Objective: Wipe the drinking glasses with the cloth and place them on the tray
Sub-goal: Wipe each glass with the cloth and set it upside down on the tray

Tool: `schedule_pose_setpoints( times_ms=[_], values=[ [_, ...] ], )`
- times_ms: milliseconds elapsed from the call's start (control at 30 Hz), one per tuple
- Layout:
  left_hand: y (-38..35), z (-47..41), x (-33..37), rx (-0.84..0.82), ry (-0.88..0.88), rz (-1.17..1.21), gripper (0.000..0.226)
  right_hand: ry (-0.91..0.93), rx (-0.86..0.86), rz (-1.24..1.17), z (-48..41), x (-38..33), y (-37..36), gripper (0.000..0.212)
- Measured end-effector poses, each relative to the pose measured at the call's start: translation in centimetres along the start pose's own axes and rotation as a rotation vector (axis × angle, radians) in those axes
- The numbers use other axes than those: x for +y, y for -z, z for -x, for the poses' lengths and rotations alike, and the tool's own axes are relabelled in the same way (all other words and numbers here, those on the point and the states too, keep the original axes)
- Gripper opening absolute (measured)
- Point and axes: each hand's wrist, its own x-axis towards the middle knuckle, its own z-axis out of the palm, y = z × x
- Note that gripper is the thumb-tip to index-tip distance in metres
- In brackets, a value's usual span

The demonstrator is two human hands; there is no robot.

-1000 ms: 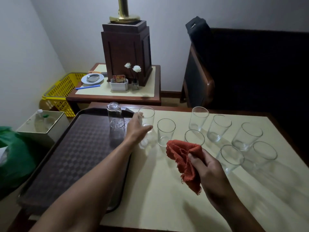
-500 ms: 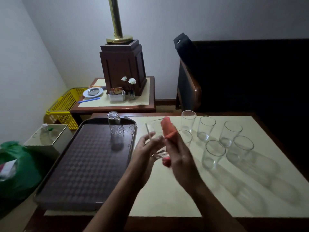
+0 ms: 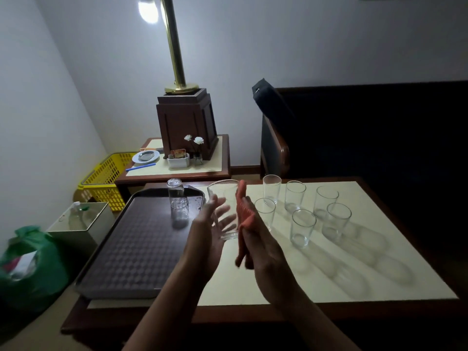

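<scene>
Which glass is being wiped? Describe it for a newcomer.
Over the cream table, look between the dark tray and the six standing glasses. The glass there is the only one held up: left hand grips it, right hand holds a red cloth against it.

**Nine glasses, one tray, one cloth**

Nine clear straight-sided drinking glasses (image 3: pixel 303 228) are showing in all. Six are standing on the cream-topped wooden worktop (image 3: pixel 354 274), two are sitting on the single dark brown rectangular tray (image 3: pixel 131 249), and one held glass (image 3: pixel 224 196) is being held up between two grips, the left grip (image 3: pixel 205 239) and the right grip (image 3: pixel 260 247). One orange-red woven cloth (image 3: pixel 244 216) is lying against that glass. Behind, a second, smaller worktop (image 3: pixel 217 158) is carrying one brass-stemmed lamp (image 3: pixel 187 122) on a dark wooden base, two white flowers (image 3: pixel 198 140), one pale blue plate (image 3: pixel 145 157) and one blue stick (image 3: pixel 140 167). One yellow slotted plastic basket (image 3: pixel 106 178), one white box-shaped bin (image 3: pixel 83 231) and one green plastic bag (image 3: pixel 27 269) are sitting on the floor.
</scene>
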Motion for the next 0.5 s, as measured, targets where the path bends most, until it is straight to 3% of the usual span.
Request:
schedule_pose_setpoints(
  times_ms=[133, 267, 367, 500],
  values=[
    [0.2, 1.4, 0.5, -0.003, -0.078, -0.160, 0.047, -0.160, 0.048, -0.109, 1.5, -0.9, -0.1, 0.049],
    [-0.7, 2.9, -0.2, -0.013, -0.076, -0.066, 0.036, -0.128, 0.092, -0.138, -0.5, -1.2, 0.6, 0.061],
    [-1.4, 2.8, 0.0, 0.018, -0.065, -0.125, 0.042, -0.170, 0.078, -0.174, 0.4, -0.8, -0.1, 0.064],
    [-1.0, 2.5, 0.4, 0.028, -0.110, -0.161, 0.040, -0.293, 0.077, -0.204, 2.7, -0.5, -1.3, 0.033]
  ],
)
